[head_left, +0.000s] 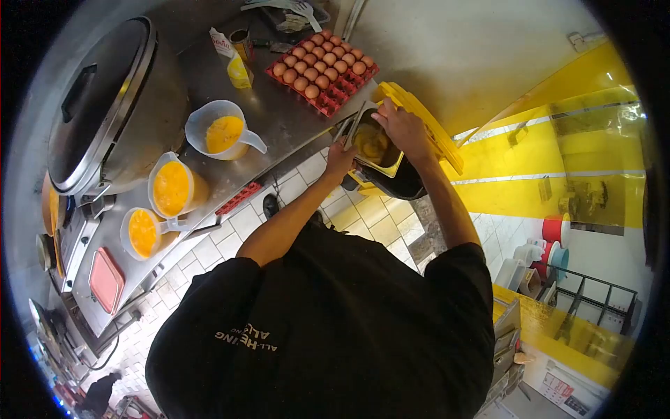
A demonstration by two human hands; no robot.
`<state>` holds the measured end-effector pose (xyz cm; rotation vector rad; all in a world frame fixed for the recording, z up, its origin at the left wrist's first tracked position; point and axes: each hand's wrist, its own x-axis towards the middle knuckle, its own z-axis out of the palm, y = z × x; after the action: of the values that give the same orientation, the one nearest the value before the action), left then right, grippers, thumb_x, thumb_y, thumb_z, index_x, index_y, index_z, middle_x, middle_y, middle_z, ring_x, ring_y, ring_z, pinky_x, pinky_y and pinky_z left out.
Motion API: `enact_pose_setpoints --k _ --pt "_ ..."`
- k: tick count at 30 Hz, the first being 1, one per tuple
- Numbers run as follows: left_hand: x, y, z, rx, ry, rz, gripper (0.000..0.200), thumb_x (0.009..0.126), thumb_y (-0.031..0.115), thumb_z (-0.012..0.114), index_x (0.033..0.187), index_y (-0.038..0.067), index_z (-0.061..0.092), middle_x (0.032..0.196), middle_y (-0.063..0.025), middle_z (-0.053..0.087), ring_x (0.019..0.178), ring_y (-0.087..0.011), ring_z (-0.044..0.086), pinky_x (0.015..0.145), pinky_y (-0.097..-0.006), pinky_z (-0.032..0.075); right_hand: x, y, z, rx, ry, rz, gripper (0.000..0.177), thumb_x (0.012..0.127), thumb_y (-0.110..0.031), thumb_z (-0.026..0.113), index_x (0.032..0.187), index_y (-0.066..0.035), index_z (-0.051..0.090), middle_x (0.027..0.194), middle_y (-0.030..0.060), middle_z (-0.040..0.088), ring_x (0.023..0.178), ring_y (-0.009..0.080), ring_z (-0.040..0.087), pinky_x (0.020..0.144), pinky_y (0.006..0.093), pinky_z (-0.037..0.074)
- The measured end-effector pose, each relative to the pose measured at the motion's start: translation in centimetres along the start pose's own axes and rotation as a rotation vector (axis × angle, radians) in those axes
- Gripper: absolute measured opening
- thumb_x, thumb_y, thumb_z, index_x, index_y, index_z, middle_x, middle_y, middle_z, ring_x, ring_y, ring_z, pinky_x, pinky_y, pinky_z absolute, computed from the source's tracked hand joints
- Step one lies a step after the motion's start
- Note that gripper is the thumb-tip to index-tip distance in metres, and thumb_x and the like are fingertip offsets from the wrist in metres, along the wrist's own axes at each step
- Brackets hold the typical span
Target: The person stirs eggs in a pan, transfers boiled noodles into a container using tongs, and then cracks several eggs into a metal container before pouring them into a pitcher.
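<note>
Watching through the head camera from my remote desk: a long steel counter (279,119) runs up the left of the view, and a big lidded pot (112,105) fills its near end. To the right, off the counter's edge and above the tiled floor, stands a black-lined bin (398,185) with its yellow lid (426,119) thrown back. A red tray of brown eggs (321,66) sits at the counter's far end. Three clear jugs of beaten egg (223,133) (173,187) (143,232) line the counter edge, well apart from the tray.

The person holds a steel pan (373,143), with yellow egg in it, tilted over the bin, just beside the tray. The left hand (340,159) is closed round the pan's near corner. The right hand (403,129) is curled over its far rim, fingers together.

As I judge it, the risk lies in that tilt. The pan hangs over the bin mouth, not the counter. A wet rim could slip in either grip, and the egg would go into the bin or onto the tiles. An elbow swung left could also knock the nearest jug.
</note>
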<state>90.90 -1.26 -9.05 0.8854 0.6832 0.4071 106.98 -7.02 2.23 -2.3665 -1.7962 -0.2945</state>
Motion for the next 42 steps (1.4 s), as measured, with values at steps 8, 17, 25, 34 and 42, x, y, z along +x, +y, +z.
enact_pose_setpoints --k 8,17,25,34,42 --pt "-0.4 0.6 -0.9 -0.065 0.04 -0.014 0.023 0.094 0.009 0.056 0.114 0.0 0.051 0.064 -0.0023 0.053 0.042 -0.0099 0.044 0.047 -0.0321 0.054 -1.9 1.8 -1.1 0.396 -0.051 -0.06 0.041 0.094 -0.035 0.061 0.119 -0.005 0.05 0.098 0.0235 0.064 0.092 0.0377 0.064 0.076 0.043 0.052" --pt "-1.8 1.9 -5.0 -0.053 0.018 0.126 0.024 0.095 0.008 0.055 0.119 0.005 0.052 0.06 0.0001 0.046 0.041 -0.009 0.041 0.048 -0.0306 0.052 -8.1 9.3 20.5 0.475 0.231 0.674 0.036 0.095 -0.026 0.059 0.122 -0.003 0.054 0.113 0.0205 0.063 0.101 0.0383 0.061 0.087 0.0426 0.048" --pt "-3.3 2.8 -8.0 -0.009 0.104 0.135 0.018 0.094 0.004 0.052 0.111 0.003 0.056 0.066 -0.0009 0.055 0.042 -0.0069 0.045 0.045 -0.0278 0.052 14.6 6.6 19.1 0.425 0.136 0.341 0.044 0.083 -0.026 0.072 0.12 -0.008 0.056 0.12 0.0199 0.057 0.111 0.0382 0.057 0.093 0.0463 0.047" --pt "-3.8 2.3 -9.8 0.051 0.139 0.108 0.015 0.092 0.003 0.053 0.107 0.001 0.055 0.063 -0.0005 0.051 0.042 -0.0077 0.045 0.044 -0.0286 0.051 16.4 6.3 18.6 0.731 0.183 0.466 0.032 0.079 -0.014 0.071 0.105 -0.004 0.055 0.1 0.0108 0.062 0.096 0.0365 0.063 0.085 0.0516 0.052" --pt "-0.9 2.8 -6.3 -0.039 0.078 0.08 0.013 0.092 0.004 0.056 0.105 0.002 0.053 0.058 -0.0006 0.046 0.041 -0.009 0.041 0.045 -0.0324 0.051 -2.1 0.6 9.7 2.117 0.964 1.003 0.021 0.095 -0.033 0.059 0.101 -0.013 0.056 0.086 0.0015 0.055 0.063 0.0133 0.051 0.051 0.0228 0.035"
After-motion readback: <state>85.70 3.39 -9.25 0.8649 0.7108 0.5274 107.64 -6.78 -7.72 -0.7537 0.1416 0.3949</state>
